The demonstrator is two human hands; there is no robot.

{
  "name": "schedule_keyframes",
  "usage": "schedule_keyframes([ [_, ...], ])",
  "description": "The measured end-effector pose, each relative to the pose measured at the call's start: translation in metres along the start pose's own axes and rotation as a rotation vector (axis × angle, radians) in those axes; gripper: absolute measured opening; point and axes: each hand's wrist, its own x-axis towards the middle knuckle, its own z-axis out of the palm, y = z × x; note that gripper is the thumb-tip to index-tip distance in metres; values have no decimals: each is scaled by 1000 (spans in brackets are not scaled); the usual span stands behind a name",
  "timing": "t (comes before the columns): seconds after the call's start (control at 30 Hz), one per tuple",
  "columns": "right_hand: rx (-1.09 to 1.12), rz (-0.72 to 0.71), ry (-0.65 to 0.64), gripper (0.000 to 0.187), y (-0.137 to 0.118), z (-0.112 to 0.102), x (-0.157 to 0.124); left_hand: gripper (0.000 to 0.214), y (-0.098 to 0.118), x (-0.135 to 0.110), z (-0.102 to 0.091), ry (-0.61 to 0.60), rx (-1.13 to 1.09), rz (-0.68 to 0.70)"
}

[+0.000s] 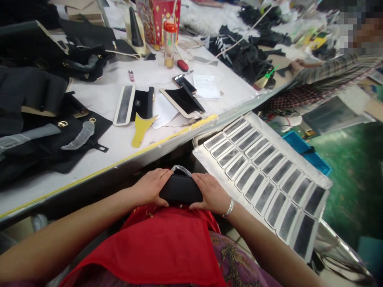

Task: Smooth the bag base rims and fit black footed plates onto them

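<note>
A black handbag rests at my lap, its flat black side facing up and a plastic-wrapped handle showing at its far edge. My left hand grips its left end, thumb on the near side and fingers over the far side. On the right end, my right hand holds it the same way. The bag's underside is hidden. Beneath it lies my red apron.
A white board at right carries rows of dark panels with pale borders. On the table are black bag pieces, a yellow scraper-shaped piece, a phone and a bottle. A co-worker's striped sleeve reaches in at right.
</note>
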Motion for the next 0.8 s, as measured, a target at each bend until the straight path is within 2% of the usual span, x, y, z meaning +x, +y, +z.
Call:
schedule_keyframes([
  [0.17,33,0,-19,87,5,3,1,78,-10,-1,10,114,-48,54],
  [0.3,40,5,-31,80,5,4,4,67,-13,-1,12,141,-56,81],
  [0.47,6,8,-46,81,4,5,2,74,-10,-1,12,126,-87,54],
  [0.57,-34,2,-36,85,3,4,-1,95,-12,-5,5,53,-237,29],
  [0.63,-55,-6,-33,87,2,4,-4,98,-17,-10,-1,2,-440,-31],
  [0.73,-75,-9,-41,87,2,4,-6,68,-27,-18,-4,42,-747,-221],
  [0.8,-81,-8,-40,86,2,5,-5,51,-32,-22,-1,88,-817,-322],
])
